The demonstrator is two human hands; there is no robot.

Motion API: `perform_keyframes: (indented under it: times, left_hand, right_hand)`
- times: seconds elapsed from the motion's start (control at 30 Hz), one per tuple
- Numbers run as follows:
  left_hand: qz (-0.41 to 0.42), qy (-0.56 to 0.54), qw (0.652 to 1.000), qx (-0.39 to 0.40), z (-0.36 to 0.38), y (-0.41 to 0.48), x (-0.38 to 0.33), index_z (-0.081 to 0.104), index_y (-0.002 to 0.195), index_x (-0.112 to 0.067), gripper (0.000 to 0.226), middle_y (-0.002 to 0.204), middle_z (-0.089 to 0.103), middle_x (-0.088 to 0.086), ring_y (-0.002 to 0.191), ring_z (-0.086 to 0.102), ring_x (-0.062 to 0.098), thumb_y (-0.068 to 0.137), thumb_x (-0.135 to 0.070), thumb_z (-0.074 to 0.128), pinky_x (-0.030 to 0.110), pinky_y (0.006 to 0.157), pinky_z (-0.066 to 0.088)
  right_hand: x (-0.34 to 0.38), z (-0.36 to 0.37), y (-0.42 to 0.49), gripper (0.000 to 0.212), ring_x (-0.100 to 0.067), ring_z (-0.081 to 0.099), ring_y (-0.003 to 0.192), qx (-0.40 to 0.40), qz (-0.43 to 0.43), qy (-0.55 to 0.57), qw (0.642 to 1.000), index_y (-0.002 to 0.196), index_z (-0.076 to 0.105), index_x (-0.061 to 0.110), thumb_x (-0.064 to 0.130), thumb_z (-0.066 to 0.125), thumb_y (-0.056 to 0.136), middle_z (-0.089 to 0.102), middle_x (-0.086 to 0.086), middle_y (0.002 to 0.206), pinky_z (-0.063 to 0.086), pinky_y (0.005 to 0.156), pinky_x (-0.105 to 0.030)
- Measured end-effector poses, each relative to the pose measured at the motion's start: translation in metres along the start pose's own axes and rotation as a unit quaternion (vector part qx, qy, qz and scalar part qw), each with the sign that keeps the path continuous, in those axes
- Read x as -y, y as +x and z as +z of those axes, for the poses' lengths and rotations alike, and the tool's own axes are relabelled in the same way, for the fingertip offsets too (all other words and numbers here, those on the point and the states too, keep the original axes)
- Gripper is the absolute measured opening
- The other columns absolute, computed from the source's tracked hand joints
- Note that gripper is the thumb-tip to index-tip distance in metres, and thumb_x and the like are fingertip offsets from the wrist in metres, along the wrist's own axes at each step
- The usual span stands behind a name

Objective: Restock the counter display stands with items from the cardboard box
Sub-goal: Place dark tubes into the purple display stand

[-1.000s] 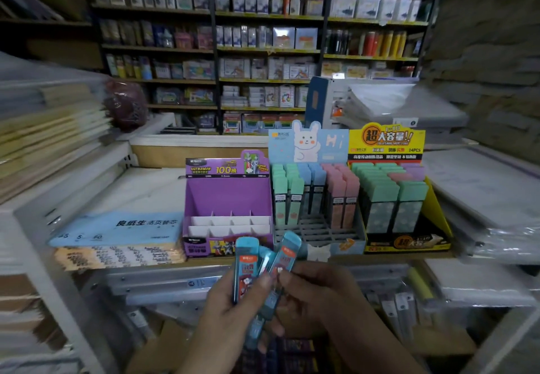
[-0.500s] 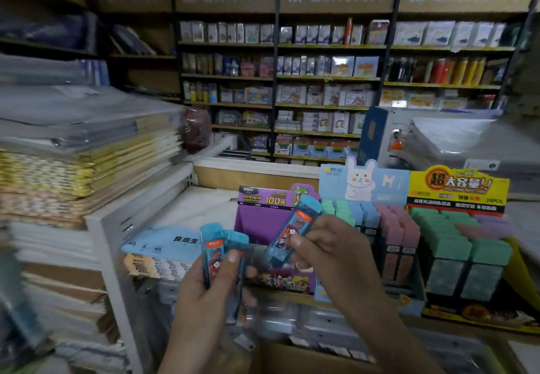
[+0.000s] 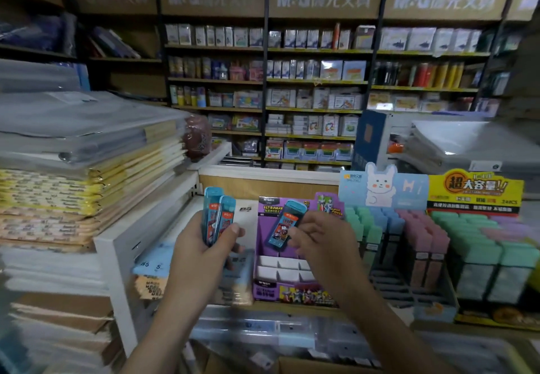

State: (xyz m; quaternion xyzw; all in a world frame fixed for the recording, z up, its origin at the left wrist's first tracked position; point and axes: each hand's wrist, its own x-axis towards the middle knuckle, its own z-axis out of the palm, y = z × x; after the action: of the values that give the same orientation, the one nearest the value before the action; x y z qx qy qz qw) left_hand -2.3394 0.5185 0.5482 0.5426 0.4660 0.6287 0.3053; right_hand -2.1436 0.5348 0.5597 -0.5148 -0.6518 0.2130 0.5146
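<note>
Purple card display stand [image 3: 264, 239], white-partitioned. Just left of it, slim glossy blue cases [image 3: 217, 216] are gripped upright in the left hand [image 3: 201, 254], with the thumb laid across them. Above its slots, one matching flat case [image 3: 285, 224] is pinched, tilted, by the curled fingers of the right hand [image 3: 318, 239]. Behind it, stocked stationery shelving [image 3: 315, 81] is seen.

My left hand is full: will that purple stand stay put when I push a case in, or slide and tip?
Probably light: the purple stand looks like thin card and its visible compartments are empty, so it may slide back. Its tall back panel could let it tip if pushed high. The blue case in the right hand looks rigid.
</note>
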Motion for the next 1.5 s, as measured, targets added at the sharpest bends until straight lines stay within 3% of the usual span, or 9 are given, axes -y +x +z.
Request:
perform_keyframes:
  times: [0.13, 0.2, 0.43, 0.6, 0.77, 1.0, 1.17, 1.33, 1.5]
  left_hand:
    - [0.003, 0.011, 0.999, 0.05, 0.001, 0.02, 0.01, 0.063, 0.101, -0.029, 0.012, 0.09, 0.076, -0.005, 0.071, 0.074, 0.012, 0.095, -0.02, 0.066, 0.021, 0.051, 0.054]
    - [-0.003, -0.003, 0.997, 0.08, 0.004, 0.023, 0.015, 0.065, 0.1, -0.027, 0.011, 0.089, 0.076, -0.003, 0.071, 0.074, 0.012, 0.095, -0.017, 0.067, 0.022, 0.05, 0.054]
    - [-0.025, -0.066, 0.991, 0.11, -0.001, 0.024, 0.027, 0.064, 0.099, -0.018, 0.008, 0.086, 0.074, 0.006, 0.063, 0.072, 0.017, 0.095, -0.012, 0.066, 0.029, 0.048, 0.055]
    - [-0.043, -0.11, 0.988, 0.097, -0.003, 0.024, 0.025, 0.064, 0.103, -0.013, 0.008, 0.085, 0.074, 0.009, 0.061, 0.069, 0.017, 0.096, -0.013, 0.066, 0.03, 0.05, 0.054]
    - [-0.05, -0.123, 0.986, 0.097, -0.005, 0.022, 0.02, 0.064, 0.101, -0.009, 0.009, 0.081, 0.072, 0.013, 0.057, 0.063, 0.018, 0.095, -0.014, 0.067, 0.029, 0.049, 0.052]
    - [-0.055, -0.148, 0.982, 0.104, -0.009, 0.021, 0.013, 0.06, 0.094, -0.004, 0.03, 0.071, 0.064, 0.014, 0.046, 0.049, 0.019, 0.096, -0.034, 0.063, 0.029, 0.046, 0.044]
    - [-0.066, -0.199, 0.972, 0.107, -0.013, 0.019, 0.011, 0.063, 0.094, -0.005, 0.032, 0.077, 0.067, 0.019, 0.043, 0.049, 0.018, 0.099, -0.036, 0.056, 0.025, 0.04, 0.043]
    - [-0.052, -0.189, 0.972, 0.131, -0.011, 0.014, 0.01, 0.067, 0.09, -0.009, 0.031, 0.078, 0.068, 0.026, 0.044, 0.052, 0.022, 0.099, -0.036, 0.055, 0.028, 0.041, 0.043]
    - [-0.035, -0.211, 0.963, 0.164, -0.008, 0.008, 0.006, 0.068, 0.096, -0.008, 0.032, 0.073, 0.066, 0.021, 0.045, 0.055, 0.022, 0.1, -0.036, 0.053, 0.028, 0.041, 0.044]
  right_hand:
    - [-0.002, 0.013, 0.002, 0.011, 0.002, 0.067, 0.07, -0.017, -0.01, -0.082, 0.996, 0.08, 0.067, 0.018, 0.019, 0.073, 0.089, 0.071, 0.009, 0.072, 0.053, 0.061, -0.015]
    - [-0.004, 0.019, 0.0, 0.008, 0.003, 0.065, 0.07, -0.021, 0.002, -0.093, 0.995, 0.083, 0.069, 0.02, 0.02, 0.074, 0.089, 0.07, 0.011, 0.072, 0.047, 0.059, -0.01]
    - [-0.007, 0.031, -0.004, 0.012, 0.006, 0.065, 0.071, -0.042, 0.044, -0.097, 0.993, 0.085, 0.066, 0.024, 0.021, 0.078, 0.085, 0.072, 0.012, 0.078, 0.046, 0.057, -0.006]
    - [-0.01, 0.037, -0.002, 0.02, 0.003, 0.064, 0.069, -0.026, 0.056, -0.191, 0.98, 0.074, 0.062, 0.031, 0.027, 0.08, 0.082, 0.068, 0.014, 0.073, 0.056, 0.065, -0.025]
    - [-0.012, 0.041, -0.004, 0.022, 0.004, 0.058, 0.063, -0.042, 0.037, -0.226, 0.973, 0.073, 0.06, 0.029, 0.027, 0.081, 0.08, 0.062, 0.016, 0.067, 0.045, 0.054, -0.015]
    - [-0.004, 0.035, -0.007, 0.018, -0.001, 0.064, 0.066, -0.06, 0.019, -0.158, 0.985, 0.082, 0.065, 0.027, 0.023, 0.083, 0.08, 0.067, 0.012, 0.071, 0.058, 0.061, -0.025]
    - [0.015, 0.029, -0.013, 0.014, 0.001, 0.063, 0.069, -0.086, -0.016, -0.059, 0.994, 0.08, 0.068, 0.027, 0.017, 0.076, 0.086, 0.067, 0.013, 0.073, 0.05, 0.058, -0.011]
    - [0.043, 0.03, -0.019, 0.015, -0.006, 0.062, 0.059, 0.001, -0.036, 0.022, 0.999, 0.081, 0.075, 0.024, 0.025, 0.067, 0.094, 0.07, 0.005, 0.069, 0.052, 0.055, -0.022]
    - [0.053, 0.03, -0.021, 0.014, -0.001, 0.066, 0.065, 0.075, -0.024, 0.109, 0.991, 0.09, 0.078, 0.016, 0.019, 0.065, 0.095, 0.075, 0.0, 0.075, 0.047, 0.054, -0.012]
